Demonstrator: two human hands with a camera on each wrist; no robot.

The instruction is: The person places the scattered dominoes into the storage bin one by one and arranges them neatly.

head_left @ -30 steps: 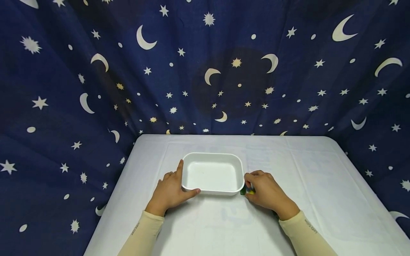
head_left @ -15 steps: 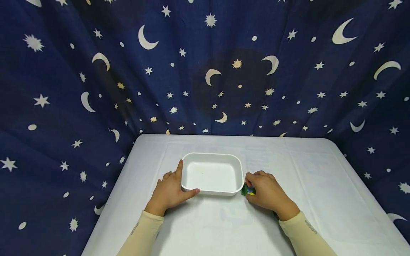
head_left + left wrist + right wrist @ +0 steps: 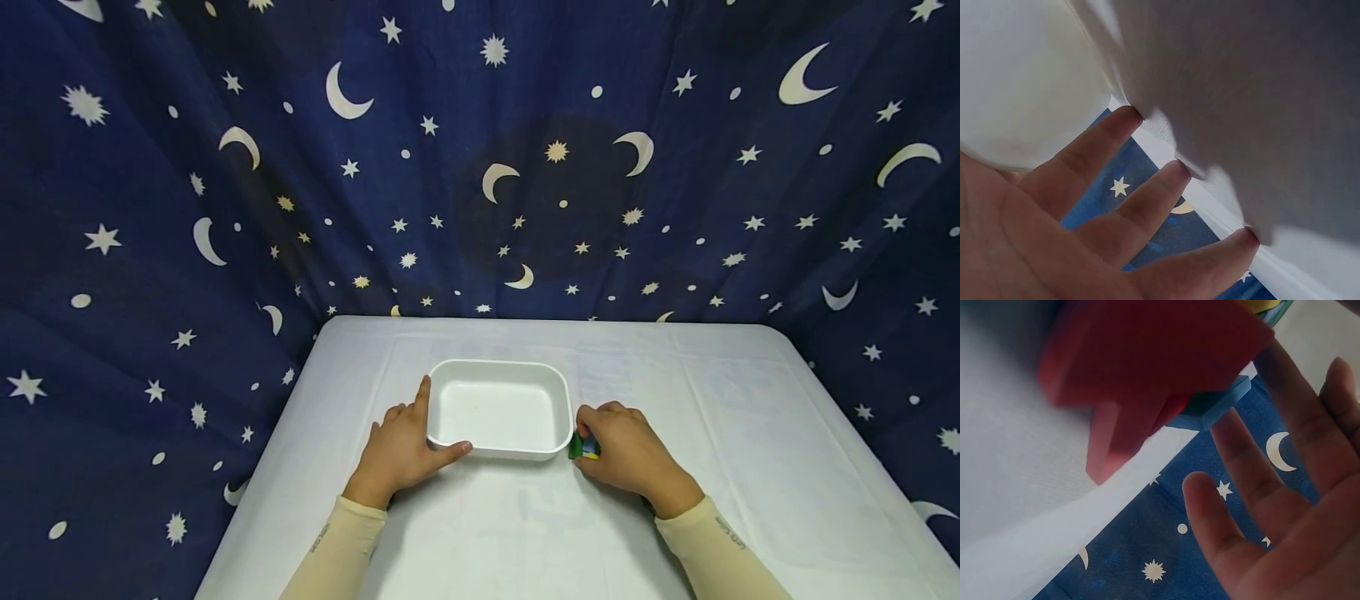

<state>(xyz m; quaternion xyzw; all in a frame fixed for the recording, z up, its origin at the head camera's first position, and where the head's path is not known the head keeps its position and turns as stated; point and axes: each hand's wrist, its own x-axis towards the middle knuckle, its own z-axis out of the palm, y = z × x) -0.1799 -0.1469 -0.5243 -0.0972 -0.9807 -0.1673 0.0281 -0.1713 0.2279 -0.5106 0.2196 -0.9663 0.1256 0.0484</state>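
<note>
A white rectangular tray (image 3: 498, 408) stands on the table. Around its near left corner lies my left hand (image 3: 397, 457), index finger along the side and thumb against the front edge. In the left wrist view, the other fingers (image 3: 1147, 212) extend with their tips at the tablecloth. Just right of the tray, my right hand (image 3: 630, 452) pinches a small cluster of coloured blocks (image 3: 576, 447); green, blue and yellow show there. From the right wrist, a large red block (image 3: 1154, 356) fills the foreground, with a blue block (image 3: 1216, 406) and a yellow piece (image 3: 1261, 305) behind it.
White cloth covers the table (image 3: 750, 433), its rounded far corners near a dark blue curtain (image 3: 450, 100) printed with moons and stars. The curtain also hangs along the left and right sides.
The green part beside the tray has shifted slightly right, away from the tray's edge, and more of the blocks shows under my right hand. My left hand stays in place.
</note>
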